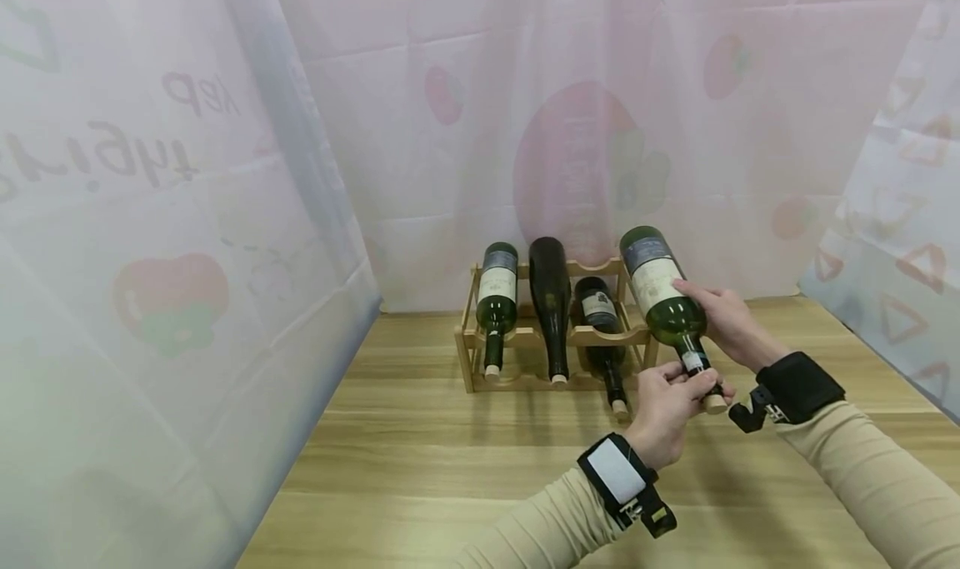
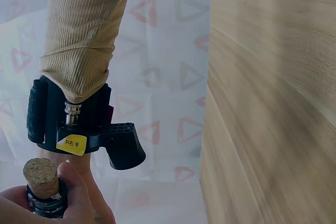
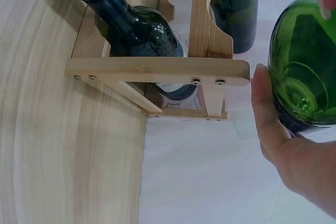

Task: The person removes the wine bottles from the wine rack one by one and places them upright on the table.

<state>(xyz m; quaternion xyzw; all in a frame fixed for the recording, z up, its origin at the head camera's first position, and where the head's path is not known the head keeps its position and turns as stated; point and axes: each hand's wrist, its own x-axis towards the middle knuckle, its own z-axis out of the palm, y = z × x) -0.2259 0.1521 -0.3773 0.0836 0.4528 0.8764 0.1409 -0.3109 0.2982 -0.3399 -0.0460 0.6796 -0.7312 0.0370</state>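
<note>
A green wine bottle (image 1: pixel 654 279) with a cream label slants neck-down over the right end of a wooden wine rack (image 1: pixel 457 336). Its corked neck is gripped by my left hand (image 1: pixel 663 411), thumb across the front. In the left wrist view the cork (image 2: pixel 41 176) pokes out between the fingers. My right hand (image 1: pixel 729 323) holds the bottle's body from the right side, some fingers hidden behind it. In the right wrist view the green glass (image 3: pixel 299 72) shows close beside the rack's end frame (image 3: pixel 157 70).
Three more corked bottles lie in the rack: a green labelled one (image 1: pixel 497 290) at left, a dark one (image 1: pixel 551 294) beside it, and a lower dark labelled one (image 1: pixel 600 311). The rack stands on a wooden table (image 1: pixel 390 461), with printed curtains (image 1: pixel 450 169) behind and at both sides.
</note>
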